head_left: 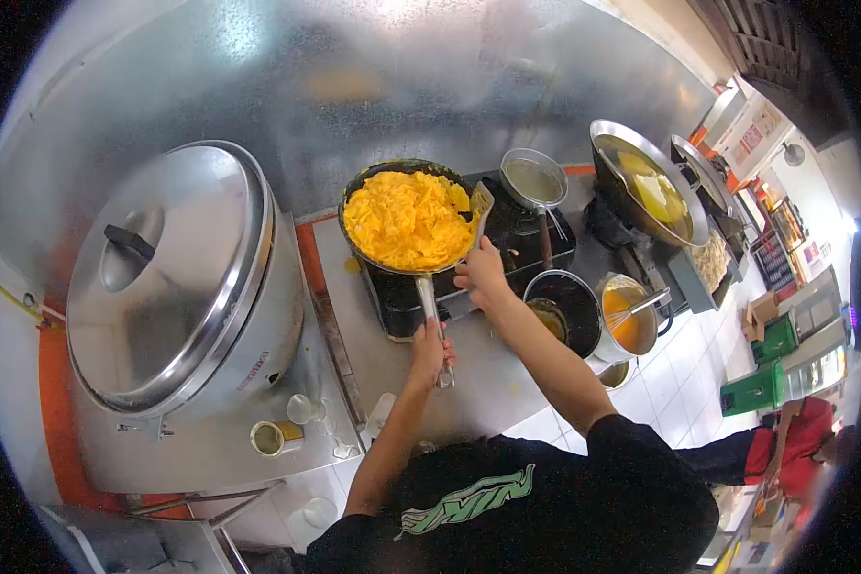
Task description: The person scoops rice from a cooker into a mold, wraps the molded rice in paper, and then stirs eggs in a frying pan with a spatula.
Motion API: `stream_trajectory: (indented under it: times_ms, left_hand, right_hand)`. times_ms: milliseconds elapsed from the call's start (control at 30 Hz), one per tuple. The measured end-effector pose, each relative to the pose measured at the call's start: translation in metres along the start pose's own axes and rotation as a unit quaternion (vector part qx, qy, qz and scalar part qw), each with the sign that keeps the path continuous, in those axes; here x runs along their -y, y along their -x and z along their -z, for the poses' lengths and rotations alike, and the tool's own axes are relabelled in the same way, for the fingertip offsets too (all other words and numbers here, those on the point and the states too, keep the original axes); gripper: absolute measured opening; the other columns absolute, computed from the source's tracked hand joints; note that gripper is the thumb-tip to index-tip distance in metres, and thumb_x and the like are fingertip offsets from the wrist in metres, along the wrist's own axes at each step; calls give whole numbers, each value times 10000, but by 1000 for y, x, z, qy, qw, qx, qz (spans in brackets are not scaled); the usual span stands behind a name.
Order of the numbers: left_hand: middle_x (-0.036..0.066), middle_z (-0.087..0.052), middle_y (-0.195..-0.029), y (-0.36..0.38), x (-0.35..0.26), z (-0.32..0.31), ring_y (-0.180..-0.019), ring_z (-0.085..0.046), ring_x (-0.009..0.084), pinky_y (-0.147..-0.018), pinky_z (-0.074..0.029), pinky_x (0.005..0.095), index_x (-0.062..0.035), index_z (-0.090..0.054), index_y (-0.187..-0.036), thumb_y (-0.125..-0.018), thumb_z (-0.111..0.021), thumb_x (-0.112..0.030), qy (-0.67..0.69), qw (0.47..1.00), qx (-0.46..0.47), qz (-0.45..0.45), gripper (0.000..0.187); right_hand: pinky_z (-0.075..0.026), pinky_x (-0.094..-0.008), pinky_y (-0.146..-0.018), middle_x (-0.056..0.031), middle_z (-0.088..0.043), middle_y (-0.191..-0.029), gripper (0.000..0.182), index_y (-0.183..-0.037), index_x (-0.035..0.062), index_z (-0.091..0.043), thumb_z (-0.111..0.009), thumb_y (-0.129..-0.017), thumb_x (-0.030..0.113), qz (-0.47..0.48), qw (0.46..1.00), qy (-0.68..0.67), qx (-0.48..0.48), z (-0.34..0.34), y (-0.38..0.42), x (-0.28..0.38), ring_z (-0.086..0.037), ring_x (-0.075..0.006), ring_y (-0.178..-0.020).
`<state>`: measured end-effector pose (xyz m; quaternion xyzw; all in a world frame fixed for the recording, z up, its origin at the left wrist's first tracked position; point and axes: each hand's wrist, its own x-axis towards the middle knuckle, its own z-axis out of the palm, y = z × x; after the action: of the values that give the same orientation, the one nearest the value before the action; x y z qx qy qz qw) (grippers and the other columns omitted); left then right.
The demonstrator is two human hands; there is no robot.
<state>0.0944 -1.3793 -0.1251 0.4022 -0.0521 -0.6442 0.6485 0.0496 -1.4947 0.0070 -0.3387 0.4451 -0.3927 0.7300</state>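
My left hand is wrapped round the metal handle of a frying pan, which sits over a black stove. Scrambled eggs, yellow and soft, fill most of the pan. In my right hand is a slotted spatula, its blade at the pan's right rim, beside the eggs. Just right of that hand stands a dark pot with a little liquid at the bottom. Next to it, a pot of beaten egg has a whisk resting in it.
A large lidded cooker takes up the left side. A strainer lies behind the pots. Further right are a wok of oil and a tray of pale food. An open can stands at lower left. A person in red is at far right.
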Motion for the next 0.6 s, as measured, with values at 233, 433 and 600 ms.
stream_trajectory:
  times_ms: [233,433,600]
  left_hand:
    - [-6,-363,-581,4,-6,-3,-409,-326,84,-352,-328,260,-77,-398,-969,-943,-369,-400,-46,998,-32,-15,326]
    - [8,-369,-565,-1,-14,13,-402,-333,91,-346,-312,258,-88,-401,-939,-942,-368,-396,-41,998,-15,37,310]
    - [7,-365,-561,-1,-11,13,-398,-325,86,-345,-313,256,-91,-407,-939,-935,-382,-410,-9,999,3,33,320]
  right_hand:
    - [-248,-239,-352,-3,-377,-617,283,-1084,109,-457,-279,-869,64,1,995,101,0,-13,-80,-17,-309,-96,-422]
    - [-308,-283,-375,-27,-387,-549,398,-1264,123,-461,-397,-871,104,65,913,354,193,39,-116,26,-390,-127,-439]
    - [-467,-397,-607,-184,-600,-753,536,-1301,168,-431,-466,-777,63,333,625,681,188,47,-67,53,-602,-307,-653]
